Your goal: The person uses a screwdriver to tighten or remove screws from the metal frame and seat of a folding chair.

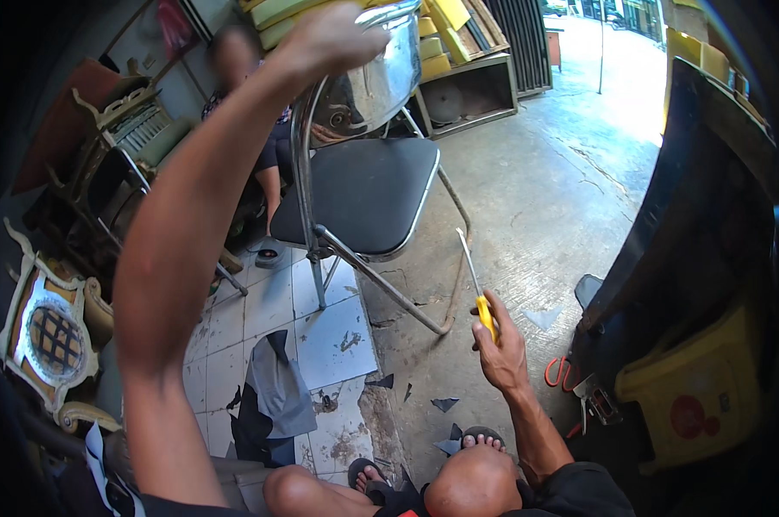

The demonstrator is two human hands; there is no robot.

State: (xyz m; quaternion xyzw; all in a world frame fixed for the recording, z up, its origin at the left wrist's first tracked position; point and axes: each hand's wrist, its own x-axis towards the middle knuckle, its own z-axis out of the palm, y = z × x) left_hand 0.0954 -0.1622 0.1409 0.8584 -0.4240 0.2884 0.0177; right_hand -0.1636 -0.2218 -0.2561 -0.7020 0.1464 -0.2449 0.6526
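Observation:
A screwdriver [484,316] with a yellow handle is gripped in my right hand [504,346], its metal shaft pointing up and away. Beyond it stands a folding chair with a chrome tube frame, a black padded seat [370,194] and a shiny bare metal backrest [376,90]. My left hand [331,42] is raised in front of the backrest's upper left edge, fingers curled and blurred. Whether it grips the frame there cannot be made out.
Grey and black upholstery scraps [279,394] lie on the tiles. Orange-handled scissors [562,373] and a staple gun [597,399] lie right, near a yellow plastic stool [693,388]. A person [273,161] sits behind the chair. Carved chair frames [53,336] stand left.

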